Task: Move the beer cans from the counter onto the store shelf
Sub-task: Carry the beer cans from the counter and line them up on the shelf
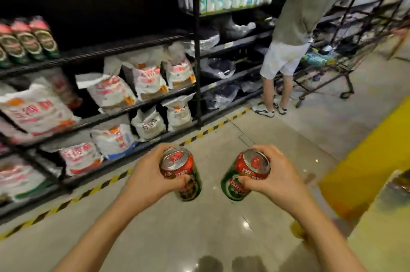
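Observation:
I carry two red-and-green beer cans over the floor. My left hand (147, 175) grips one beer can (180, 172) round its upper side. My right hand (274, 175) grips the other beer can (244, 174) the same way. Both cans are tilted with their tops toward me. On the black store shelf (99, 51) at the upper left, several matching beer cans (26, 41) stand in a row. The counter (381, 227) shows at the lower right edge.
Lower shelf levels hold several white bags (111, 92). A yellow-black hazard stripe (106, 183) runs along the shelf's foot. Another person (297, 34) stands at the far shelf beside a shopping cart (332, 65). A yellow band (366, 156) crosses the floor at right.

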Action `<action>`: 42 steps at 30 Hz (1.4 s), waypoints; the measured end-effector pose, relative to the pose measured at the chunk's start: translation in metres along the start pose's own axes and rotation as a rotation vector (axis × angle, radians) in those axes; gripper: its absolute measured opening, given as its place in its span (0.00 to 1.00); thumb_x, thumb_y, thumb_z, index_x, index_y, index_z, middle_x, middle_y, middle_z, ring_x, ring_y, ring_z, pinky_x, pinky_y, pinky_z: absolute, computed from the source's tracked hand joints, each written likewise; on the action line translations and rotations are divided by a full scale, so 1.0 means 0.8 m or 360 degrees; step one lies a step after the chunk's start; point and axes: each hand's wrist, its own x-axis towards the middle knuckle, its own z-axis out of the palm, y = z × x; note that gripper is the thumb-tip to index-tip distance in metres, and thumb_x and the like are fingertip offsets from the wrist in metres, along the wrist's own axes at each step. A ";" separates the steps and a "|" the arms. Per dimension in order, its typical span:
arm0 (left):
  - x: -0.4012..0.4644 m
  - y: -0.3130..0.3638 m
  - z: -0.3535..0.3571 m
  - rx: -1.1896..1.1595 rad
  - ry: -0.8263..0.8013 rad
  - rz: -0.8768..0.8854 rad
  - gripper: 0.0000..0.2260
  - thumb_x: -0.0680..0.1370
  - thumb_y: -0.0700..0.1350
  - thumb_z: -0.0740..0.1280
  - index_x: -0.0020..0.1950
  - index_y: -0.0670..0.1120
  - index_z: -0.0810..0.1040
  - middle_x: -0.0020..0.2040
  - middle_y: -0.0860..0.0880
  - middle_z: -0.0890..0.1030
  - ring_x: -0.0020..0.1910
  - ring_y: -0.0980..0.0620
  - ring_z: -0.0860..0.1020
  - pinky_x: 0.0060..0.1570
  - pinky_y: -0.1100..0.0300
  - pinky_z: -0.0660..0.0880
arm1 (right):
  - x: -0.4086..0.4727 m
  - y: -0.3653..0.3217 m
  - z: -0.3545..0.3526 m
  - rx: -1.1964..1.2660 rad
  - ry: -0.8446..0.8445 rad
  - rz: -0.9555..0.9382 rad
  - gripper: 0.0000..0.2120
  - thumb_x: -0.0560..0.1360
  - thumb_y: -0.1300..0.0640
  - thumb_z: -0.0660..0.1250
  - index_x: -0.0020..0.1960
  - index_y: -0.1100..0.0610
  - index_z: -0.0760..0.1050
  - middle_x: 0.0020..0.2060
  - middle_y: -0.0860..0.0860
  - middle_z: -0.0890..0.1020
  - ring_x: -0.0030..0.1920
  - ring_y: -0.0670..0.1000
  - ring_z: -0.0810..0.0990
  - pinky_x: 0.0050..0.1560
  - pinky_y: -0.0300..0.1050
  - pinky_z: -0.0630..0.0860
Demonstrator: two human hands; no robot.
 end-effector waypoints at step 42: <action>0.653 -0.329 -0.655 0.0316 0.0724 -0.0253 0.22 0.64 0.52 0.77 0.53 0.60 0.71 0.49 0.60 0.79 0.48 0.61 0.78 0.46 0.64 0.78 | 0.941 -0.405 0.514 0.0089 -0.0472 -0.0819 0.24 0.62 0.55 0.77 0.55 0.45 0.72 0.49 0.43 0.74 0.50 0.42 0.76 0.42 0.32 0.74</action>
